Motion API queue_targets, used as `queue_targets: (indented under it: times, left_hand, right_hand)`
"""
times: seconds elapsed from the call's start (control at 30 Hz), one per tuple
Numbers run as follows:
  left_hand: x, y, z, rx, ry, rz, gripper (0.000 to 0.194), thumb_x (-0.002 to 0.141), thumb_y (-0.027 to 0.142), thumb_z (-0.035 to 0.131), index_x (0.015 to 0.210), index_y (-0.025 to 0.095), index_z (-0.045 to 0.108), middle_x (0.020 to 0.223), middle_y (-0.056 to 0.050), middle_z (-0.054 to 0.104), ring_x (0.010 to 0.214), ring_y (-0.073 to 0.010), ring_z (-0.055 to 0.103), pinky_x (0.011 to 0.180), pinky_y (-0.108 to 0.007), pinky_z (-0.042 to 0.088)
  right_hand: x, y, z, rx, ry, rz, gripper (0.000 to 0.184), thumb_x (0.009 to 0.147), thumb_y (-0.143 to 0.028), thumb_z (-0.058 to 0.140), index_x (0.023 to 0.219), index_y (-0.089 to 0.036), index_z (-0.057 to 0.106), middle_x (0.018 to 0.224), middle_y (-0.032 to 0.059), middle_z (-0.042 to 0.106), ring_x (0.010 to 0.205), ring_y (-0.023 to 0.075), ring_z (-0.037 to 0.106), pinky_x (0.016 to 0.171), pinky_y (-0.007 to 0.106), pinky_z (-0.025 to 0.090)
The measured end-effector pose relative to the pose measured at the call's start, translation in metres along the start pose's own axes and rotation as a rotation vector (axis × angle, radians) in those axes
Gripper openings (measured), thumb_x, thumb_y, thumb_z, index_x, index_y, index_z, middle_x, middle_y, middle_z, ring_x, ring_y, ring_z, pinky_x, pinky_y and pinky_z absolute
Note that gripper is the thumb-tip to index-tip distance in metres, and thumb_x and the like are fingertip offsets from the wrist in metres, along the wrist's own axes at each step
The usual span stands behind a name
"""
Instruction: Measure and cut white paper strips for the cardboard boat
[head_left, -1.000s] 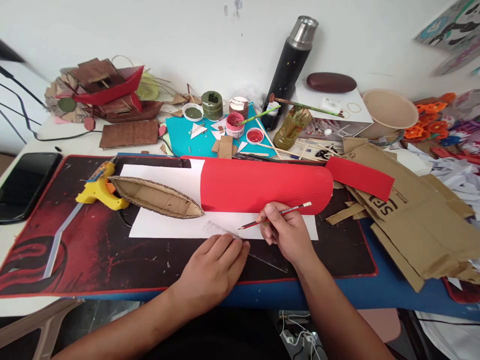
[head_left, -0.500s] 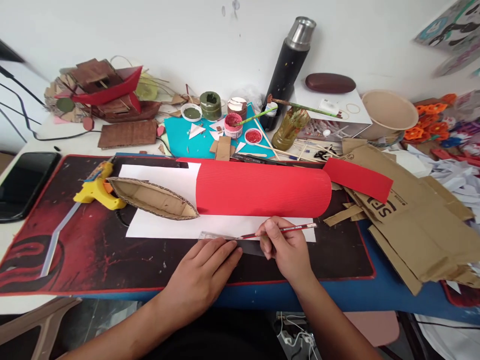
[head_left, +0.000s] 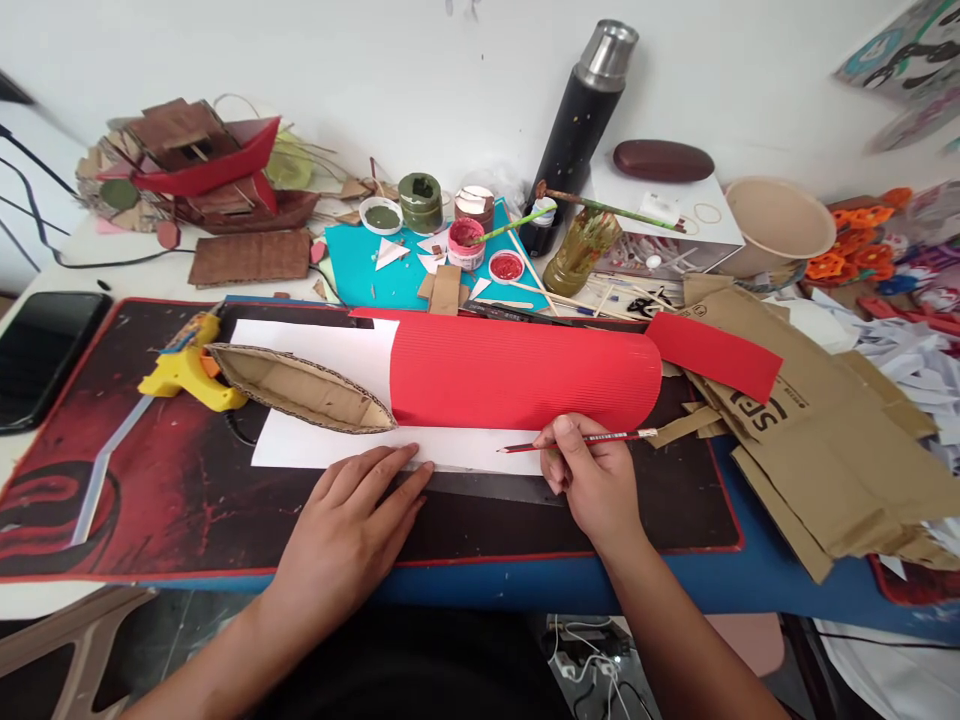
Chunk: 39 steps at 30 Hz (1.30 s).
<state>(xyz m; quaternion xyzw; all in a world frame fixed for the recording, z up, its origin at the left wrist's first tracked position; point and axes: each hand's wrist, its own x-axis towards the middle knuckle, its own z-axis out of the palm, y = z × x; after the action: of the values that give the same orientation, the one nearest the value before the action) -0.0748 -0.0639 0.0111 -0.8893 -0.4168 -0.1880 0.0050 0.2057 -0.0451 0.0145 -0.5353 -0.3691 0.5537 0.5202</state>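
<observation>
My left hand [head_left: 364, 515] lies flat with its fingers stretched out, pressing the left part of a clear ruler [head_left: 491, 487] along the near edge of a white sheet [head_left: 457, 449]. Between the fingers of my right hand [head_left: 592, 480] is a red and black pencil [head_left: 628, 436], its tip pointing left just above the sheet. A hollow boat-shaped cardboard hull [head_left: 307, 388] rests on the sheet's left side. Curled red corrugated card [head_left: 525, 370] covers the sheet's upper right. My left palm hides part of the ruler.
At left lie a yellow hot glue gun [head_left: 184, 380] and a black phone [head_left: 49, 355]. Paint jars [head_left: 421, 203] stand behind on blue card [head_left: 349, 262], near a black thermos [head_left: 574, 130]. Flattened brown cardboard [head_left: 847, 450] fills the right. A dark mat [head_left: 225, 520] underlies the work.
The ruler has turned from a slant to lie along the sheet's near edge. My left hand has slid left along it, fingers spreading. The pencil tip dipped to the ruler, then rose and moved right.
</observation>
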Motion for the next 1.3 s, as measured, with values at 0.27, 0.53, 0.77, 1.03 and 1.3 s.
queue_targets:
  times: [0.27,0.53,0.77,1.03,1.3]
  left_hand:
    - [0.001,-0.001,0.002,0.005,-0.005,0.008,0.030,0.106,0.018,0.062,0.135,0.019,0.070,0.130,-0.013,0.076,0.118,-0.0322,0.070,0.097,-0.048,0.055]
    - [0.006,-0.001,0.002,-0.045,-0.006,-0.028,0.020,0.108,0.020,0.061,0.126,0.017,0.069,0.120,-0.010,0.077,0.113,-0.0303,0.068,0.097,-0.045,0.053]
    - [0.000,-0.002,0.004,-0.041,0.007,-0.011,0.024,0.106,0.017,0.065,0.129,0.019,0.070,0.126,-0.012,0.076,0.119,-0.0322,0.067,0.099,-0.048,0.054]
    - [0.002,-0.001,0.002,-0.012,-0.001,0.013,0.032,0.102,0.016,0.066,0.133,0.021,0.072,0.127,-0.013,0.076,0.117,-0.0320,0.070,0.096,-0.048,0.056]
    - [0.002,-0.001,0.000,-0.042,0.018,0.006,0.037,0.103,0.014,0.065,0.140,0.014,0.065,0.125,-0.014,0.078,0.115,-0.0303,0.071,0.099,-0.045,0.054]
  right_hand:
    - [-0.001,-0.009,0.004,-0.081,0.029,-0.053,0.047,0.101,-0.062,0.074,0.079,-0.021,0.075,0.048,-0.0040,0.052,0.042,0.0125,0.048,0.044,0.026,0.035]
    - [-0.007,-0.003,0.018,-0.089,-0.044,0.017,0.052,0.100,-0.067,0.072,0.078,-0.020,0.074,0.048,-0.0048,0.050,0.043,0.0118,0.047,0.046,0.025,0.036]
    - [0.002,-0.005,0.002,-0.128,0.016,-0.009,0.052,0.099,-0.068,0.073,0.077,-0.020,0.073,0.047,-0.0045,0.051,0.041,0.0119,0.047,0.044,0.025,0.035]
    - [-0.006,-0.016,0.010,-0.170,0.003,-0.077,0.049,0.102,-0.065,0.071,0.078,-0.022,0.074,0.049,-0.0037,0.052,0.044,0.0132,0.048,0.046,0.027,0.037]
    - [-0.005,-0.003,0.024,-0.143,-0.084,-0.003,0.052,0.101,-0.068,0.069,0.079,-0.021,0.074,0.048,-0.0052,0.050,0.043,0.0123,0.046,0.047,0.027,0.037]
